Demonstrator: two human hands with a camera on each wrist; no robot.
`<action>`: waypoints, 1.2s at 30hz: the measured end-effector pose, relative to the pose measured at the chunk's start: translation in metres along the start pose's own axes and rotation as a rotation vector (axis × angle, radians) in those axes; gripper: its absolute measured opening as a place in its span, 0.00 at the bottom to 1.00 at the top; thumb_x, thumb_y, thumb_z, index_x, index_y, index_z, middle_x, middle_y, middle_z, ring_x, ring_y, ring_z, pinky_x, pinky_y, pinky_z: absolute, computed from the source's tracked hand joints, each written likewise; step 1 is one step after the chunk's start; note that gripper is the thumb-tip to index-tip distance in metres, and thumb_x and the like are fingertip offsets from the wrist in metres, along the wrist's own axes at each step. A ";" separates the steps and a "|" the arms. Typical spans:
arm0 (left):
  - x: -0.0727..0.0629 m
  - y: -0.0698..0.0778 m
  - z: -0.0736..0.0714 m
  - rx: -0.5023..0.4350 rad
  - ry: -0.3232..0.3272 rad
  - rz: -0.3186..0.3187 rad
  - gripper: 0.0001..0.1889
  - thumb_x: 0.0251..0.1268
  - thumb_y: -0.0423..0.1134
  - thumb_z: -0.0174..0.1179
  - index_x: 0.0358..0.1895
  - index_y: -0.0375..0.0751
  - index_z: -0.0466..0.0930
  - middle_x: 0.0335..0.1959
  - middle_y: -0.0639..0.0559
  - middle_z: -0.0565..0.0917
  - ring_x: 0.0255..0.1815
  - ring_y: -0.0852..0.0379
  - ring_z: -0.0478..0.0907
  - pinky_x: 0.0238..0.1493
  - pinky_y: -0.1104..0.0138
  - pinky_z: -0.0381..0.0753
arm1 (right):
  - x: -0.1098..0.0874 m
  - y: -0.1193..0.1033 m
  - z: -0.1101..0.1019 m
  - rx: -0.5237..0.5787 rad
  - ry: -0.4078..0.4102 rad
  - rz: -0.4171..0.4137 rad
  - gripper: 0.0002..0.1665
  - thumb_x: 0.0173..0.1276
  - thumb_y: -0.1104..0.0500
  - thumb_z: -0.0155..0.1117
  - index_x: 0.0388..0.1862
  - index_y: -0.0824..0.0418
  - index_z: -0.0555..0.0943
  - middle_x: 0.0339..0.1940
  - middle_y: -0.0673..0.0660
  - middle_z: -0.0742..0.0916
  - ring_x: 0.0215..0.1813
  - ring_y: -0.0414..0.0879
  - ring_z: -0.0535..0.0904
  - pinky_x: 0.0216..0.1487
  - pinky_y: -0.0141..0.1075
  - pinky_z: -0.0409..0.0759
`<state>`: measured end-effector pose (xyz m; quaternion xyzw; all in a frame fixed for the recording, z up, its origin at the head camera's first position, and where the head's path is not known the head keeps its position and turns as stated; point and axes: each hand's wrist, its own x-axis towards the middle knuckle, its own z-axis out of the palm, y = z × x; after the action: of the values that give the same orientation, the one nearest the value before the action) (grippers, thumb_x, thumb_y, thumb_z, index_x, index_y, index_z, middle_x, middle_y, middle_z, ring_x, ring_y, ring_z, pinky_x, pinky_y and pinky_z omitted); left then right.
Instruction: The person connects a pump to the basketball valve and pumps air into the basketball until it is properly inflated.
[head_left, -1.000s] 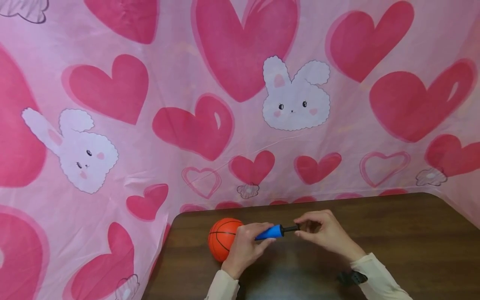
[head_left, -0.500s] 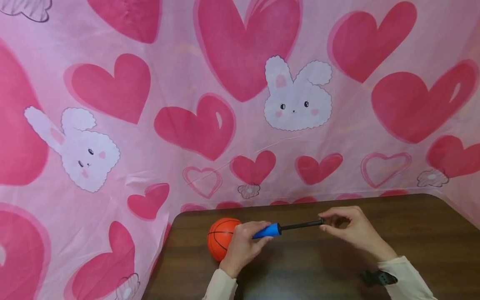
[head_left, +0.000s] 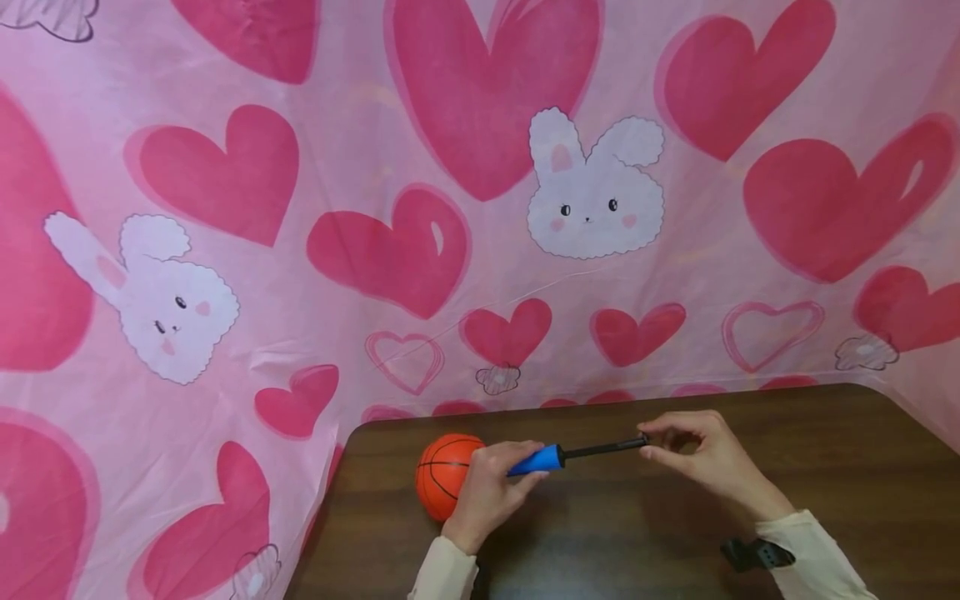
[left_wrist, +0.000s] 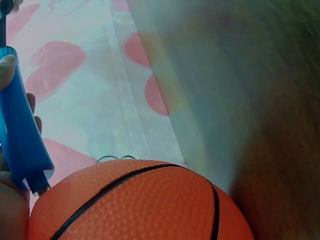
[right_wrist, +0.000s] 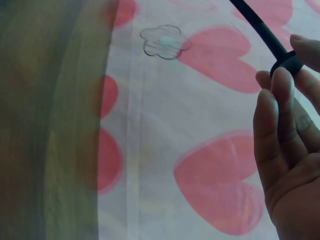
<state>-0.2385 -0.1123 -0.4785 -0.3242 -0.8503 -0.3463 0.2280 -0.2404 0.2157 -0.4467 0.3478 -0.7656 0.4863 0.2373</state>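
My left hand grips the blue barrel of a hand pump, which lies almost level over the table. Its black rod is drawn well out to the right. At the rod's end, my right hand pinches the small black knob between thumb and fingers. An orange basketball with black lines sits just left of my left hand, partly hidden behind it. In the left wrist view, the nozzle end of the pump points down right at the basketball's surface.
A dark brown wooden table with rounded far corners lies under the hands. Pink cloth printed with hearts and rabbits hangs behind it and along its left side. A dark strap is at my right wrist.
My right hand has moved to the right, drawing the pump's rod out of the barrel, and has held about still over the last half second. My left hand and the basketball stay nearly in place.
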 end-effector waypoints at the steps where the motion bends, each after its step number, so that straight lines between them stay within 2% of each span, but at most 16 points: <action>1: 0.000 0.000 0.000 0.000 0.000 0.000 0.22 0.59 0.39 0.77 0.58 0.49 0.88 0.52 0.52 0.92 0.49 0.55 0.92 0.55 0.59 0.90 | 0.000 0.000 0.002 0.007 -0.002 0.002 0.24 0.49 0.78 0.79 0.43 0.58 0.91 0.25 0.47 0.89 0.25 0.34 0.80 0.26 0.26 0.80; 11: 0.003 0.001 0.004 0.004 0.020 0.012 0.21 0.58 0.39 0.78 0.56 0.47 0.89 0.51 0.50 0.92 0.48 0.54 0.92 0.54 0.60 0.90 | 0.010 0.005 0.042 0.107 -0.048 0.035 0.20 0.54 0.74 0.80 0.46 0.63 0.92 0.28 0.52 0.90 0.25 0.36 0.79 0.22 0.30 0.81; 18: 0.004 0.002 0.006 0.003 0.033 0.043 0.20 0.56 0.38 0.79 0.54 0.44 0.90 0.49 0.50 0.93 0.46 0.55 0.92 0.53 0.61 0.90 | 0.013 0.007 0.070 0.110 -0.080 0.066 0.18 0.56 0.69 0.81 0.47 0.64 0.91 0.28 0.51 0.90 0.24 0.35 0.79 0.23 0.32 0.83; 24: 0.001 0.001 0.003 0.006 0.024 0.040 0.21 0.56 0.39 0.79 0.54 0.45 0.90 0.49 0.51 0.93 0.47 0.55 0.92 0.54 0.60 0.91 | 0.012 0.005 0.075 0.099 -0.065 0.067 0.17 0.54 0.69 0.82 0.44 0.63 0.92 0.27 0.51 0.90 0.24 0.35 0.79 0.23 0.31 0.83; 30: 0.000 0.001 0.002 0.001 0.005 0.020 0.21 0.56 0.39 0.79 0.56 0.47 0.89 0.50 0.51 0.93 0.48 0.55 0.92 0.54 0.61 0.90 | 0.011 0.004 0.075 0.090 -0.073 0.103 0.16 0.54 0.67 0.82 0.43 0.58 0.92 0.28 0.49 0.91 0.25 0.35 0.80 0.24 0.32 0.83; 36: 0.000 0.000 0.002 -0.001 0.005 0.028 0.21 0.57 0.39 0.79 0.56 0.47 0.89 0.50 0.51 0.93 0.47 0.55 0.92 0.54 0.61 0.90 | 0.011 0.004 0.074 0.068 -0.078 0.100 0.16 0.55 0.67 0.82 0.43 0.58 0.92 0.28 0.49 0.91 0.24 0.34 0.80 0.24 0.32 0.83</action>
<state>-0.2384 -0.1108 -0.4800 -0.3355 -0.8449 -0.3443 0.2347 -0.2521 0.1461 -0.4720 0.3358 -0.7736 0.5095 0.1707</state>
